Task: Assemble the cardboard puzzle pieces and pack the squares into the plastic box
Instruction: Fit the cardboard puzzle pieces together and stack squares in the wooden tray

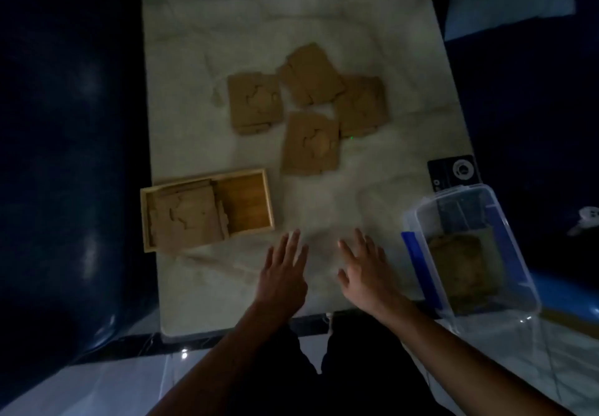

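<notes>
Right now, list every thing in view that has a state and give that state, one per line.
Left hand: open, empty, over the table.
Right hand: open, empty, over the table.
Plastic box: lid off, cardboard squares already inside.
Wooden tray: open, left part holds cardboard pieces, right part bare.
Four cardboard squares: assembled, flat on the table, some edges overlapping.

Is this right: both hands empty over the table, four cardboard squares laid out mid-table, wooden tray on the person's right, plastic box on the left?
Sides are swapped. The head view shows the wooden tray on the person's left and the plastic box at the right table edge. The rest holds: left hand and right hand are empty with fingers spread over the table, and four cardboard squares lie mid-table.
</notes>
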The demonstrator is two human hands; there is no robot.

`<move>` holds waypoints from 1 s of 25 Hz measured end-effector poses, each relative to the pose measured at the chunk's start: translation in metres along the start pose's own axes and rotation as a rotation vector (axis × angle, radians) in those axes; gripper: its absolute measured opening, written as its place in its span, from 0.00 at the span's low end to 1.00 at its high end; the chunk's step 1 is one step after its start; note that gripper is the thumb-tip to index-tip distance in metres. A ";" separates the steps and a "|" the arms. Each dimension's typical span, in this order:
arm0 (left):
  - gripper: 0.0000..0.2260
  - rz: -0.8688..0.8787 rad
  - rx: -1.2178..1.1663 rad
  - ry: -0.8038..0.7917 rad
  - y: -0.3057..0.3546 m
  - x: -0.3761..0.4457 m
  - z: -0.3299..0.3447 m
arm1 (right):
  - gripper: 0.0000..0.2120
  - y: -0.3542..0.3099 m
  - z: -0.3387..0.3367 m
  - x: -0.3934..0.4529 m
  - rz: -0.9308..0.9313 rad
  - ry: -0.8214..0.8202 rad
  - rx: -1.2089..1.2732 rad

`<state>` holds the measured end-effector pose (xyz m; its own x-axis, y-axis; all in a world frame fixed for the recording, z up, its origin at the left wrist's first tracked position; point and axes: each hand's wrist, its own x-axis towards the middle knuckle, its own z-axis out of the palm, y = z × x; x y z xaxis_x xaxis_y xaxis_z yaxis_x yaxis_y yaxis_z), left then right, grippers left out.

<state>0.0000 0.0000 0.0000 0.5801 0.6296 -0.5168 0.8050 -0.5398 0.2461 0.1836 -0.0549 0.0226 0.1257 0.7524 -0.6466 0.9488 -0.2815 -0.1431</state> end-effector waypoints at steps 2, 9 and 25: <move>0.32 0.004 0.045 -0.034 -0.003 0.007 -0.003 | 0.28 -0.002 -0.005 0.008 0.015 0.076 0.026; 0.14 0.011 0.022 0.072 -0.016 0.063 -0.062 | 0.08 0.000 -0.019 0.049 0.053 0.299 0.082; 0.33 0.153 0.016 0.185 -0.068 0.202 -0.159 | 0.38 -0.033 -0.042 0.117 0.037 0.282 0.065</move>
<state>0.0820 0.2534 0.0094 0.7093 0.6307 -0.3147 0.7047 -0.6447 0.2964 0.1793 0.0677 -0.0169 0.2443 0.8742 -0.4196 0.9227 -0.3427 -0.1766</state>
